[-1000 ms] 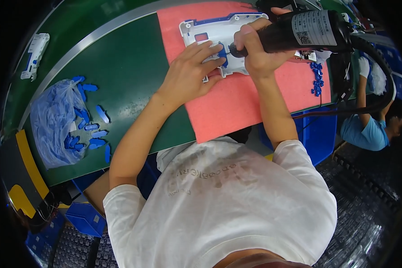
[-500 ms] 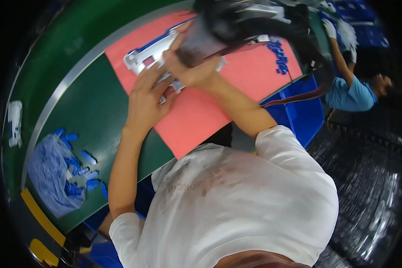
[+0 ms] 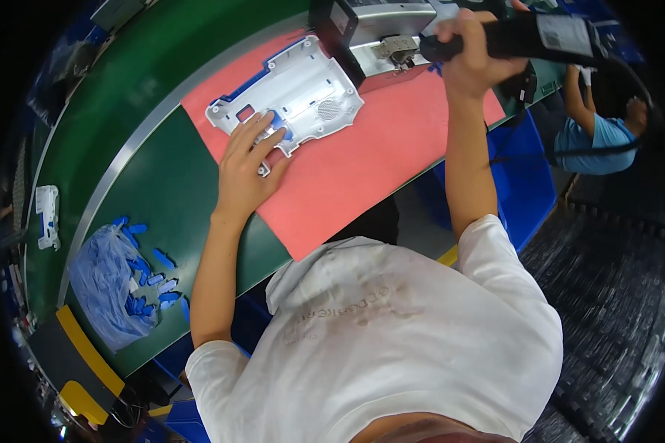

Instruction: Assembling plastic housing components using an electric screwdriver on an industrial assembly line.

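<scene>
A white plastic housing (image 3: 303, 85) with a blue strip along its far edge lies inner side up on the pink mat (image 3: 347, 184). My left hand (image 3: 247, 162) grips its near left part. The fingers rest on the inside beside a small blue piece (image 3: 277, 120), and the thumb is by the near edge. Raised at the upper right, my right hand (image 3: 471, 55) is wrapped round a black power screwdriver (image 3: 536, 38) with a cable. The tool's front end points left, beside a metal screw feeder (image 3: 399, 50). The tip cannot be made out clearly.
A bluish plastic bag (image 3: 107, 284) with several loose blue pieces (image 3: 144, 277) lies on the green table at left. Another white part (image 3: 47, 216) lies beyond the metal rail. A blue bin (image 3: 524, 184) stands at right. Farther off is a co-worker in a blue shirt (image 3: 595, 144).
My right hand and the screwdriver have moved from over the housing to the upper right, by the screw feeder. My left hand stays on the housing.
</scene>
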`<state>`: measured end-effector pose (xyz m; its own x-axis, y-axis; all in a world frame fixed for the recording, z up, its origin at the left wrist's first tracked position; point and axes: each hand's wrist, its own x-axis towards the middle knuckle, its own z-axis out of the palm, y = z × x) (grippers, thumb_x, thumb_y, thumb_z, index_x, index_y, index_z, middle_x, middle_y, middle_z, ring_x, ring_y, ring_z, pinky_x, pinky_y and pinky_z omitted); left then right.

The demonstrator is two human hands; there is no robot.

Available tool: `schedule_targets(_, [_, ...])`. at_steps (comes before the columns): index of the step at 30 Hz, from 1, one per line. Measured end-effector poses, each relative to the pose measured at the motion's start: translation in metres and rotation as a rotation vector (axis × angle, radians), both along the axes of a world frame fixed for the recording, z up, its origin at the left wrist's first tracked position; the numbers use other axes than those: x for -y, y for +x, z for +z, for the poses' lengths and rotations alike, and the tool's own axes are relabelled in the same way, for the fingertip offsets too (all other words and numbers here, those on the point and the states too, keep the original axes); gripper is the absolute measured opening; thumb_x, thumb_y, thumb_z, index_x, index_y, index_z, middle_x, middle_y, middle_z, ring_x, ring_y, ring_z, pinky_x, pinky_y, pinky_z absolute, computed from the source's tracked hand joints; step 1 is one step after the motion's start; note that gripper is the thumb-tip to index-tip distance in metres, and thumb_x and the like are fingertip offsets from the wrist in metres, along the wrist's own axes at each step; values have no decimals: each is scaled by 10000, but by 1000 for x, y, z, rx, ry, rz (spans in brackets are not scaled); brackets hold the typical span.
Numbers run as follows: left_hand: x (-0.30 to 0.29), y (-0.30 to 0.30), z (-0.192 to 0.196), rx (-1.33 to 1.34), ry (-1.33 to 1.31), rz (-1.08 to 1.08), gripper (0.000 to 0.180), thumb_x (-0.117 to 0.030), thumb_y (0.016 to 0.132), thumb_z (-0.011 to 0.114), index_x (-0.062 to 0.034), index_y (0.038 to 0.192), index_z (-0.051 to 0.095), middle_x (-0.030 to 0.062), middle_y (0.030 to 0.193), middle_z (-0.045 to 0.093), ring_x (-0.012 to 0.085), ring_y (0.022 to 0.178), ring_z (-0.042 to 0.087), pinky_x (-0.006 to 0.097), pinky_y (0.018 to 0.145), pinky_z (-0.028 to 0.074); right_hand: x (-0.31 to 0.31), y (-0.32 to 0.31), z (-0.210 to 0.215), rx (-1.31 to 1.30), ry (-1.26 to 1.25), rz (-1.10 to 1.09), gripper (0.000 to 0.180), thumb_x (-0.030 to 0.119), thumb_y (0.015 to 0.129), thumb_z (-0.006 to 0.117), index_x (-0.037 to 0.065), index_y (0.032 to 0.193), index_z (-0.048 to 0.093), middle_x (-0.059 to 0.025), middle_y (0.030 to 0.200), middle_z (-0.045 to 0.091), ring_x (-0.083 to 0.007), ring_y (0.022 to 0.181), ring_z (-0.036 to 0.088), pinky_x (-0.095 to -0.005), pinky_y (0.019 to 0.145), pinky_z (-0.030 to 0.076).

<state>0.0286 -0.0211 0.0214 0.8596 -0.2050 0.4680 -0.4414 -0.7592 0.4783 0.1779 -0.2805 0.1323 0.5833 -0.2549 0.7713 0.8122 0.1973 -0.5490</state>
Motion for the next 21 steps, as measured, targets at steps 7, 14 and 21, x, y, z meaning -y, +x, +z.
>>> schedule_targets(7, [0, 0, 2, -38, -30, 18, 414, -107, 683, 783, -68, 1084, 688, 104, 1288, 595, 310, 1228, 536, 446, 1055, 414, -6, 8, -19, -148, -100, -68, 539, -64, 818, 591, -35, 1306, 365, -19, 647, 496, -112, 459, 504, -248, 436, 422])
schedule_targets(14, [-6, -1, 3, -33, -56, 7, 579, -127, 682, 782, -67, 1229, 604, 117, 1280, 596, 312, 1212, 545, 436, 1053, 413, -1, -8, -19, -120, -126, 123, 541, -147, 753, 554, -39, 1261, 403, -79, 651, 589, -174, 487, 542, -333, 481, 478])
schedule_targets(21, [-9, 1, 6, -50, -148, -20, 658, -168, 698, 761, -86, 1312, 537, 159, 1198, 613, 351, 1149, 557, 444, 994, 437, -107, -40, -43, -104, -122, 486, 100, -115, 782, 617, -33, 750, 568, -86, 599, 562, -167, 467, 551, -276, 467, 455])
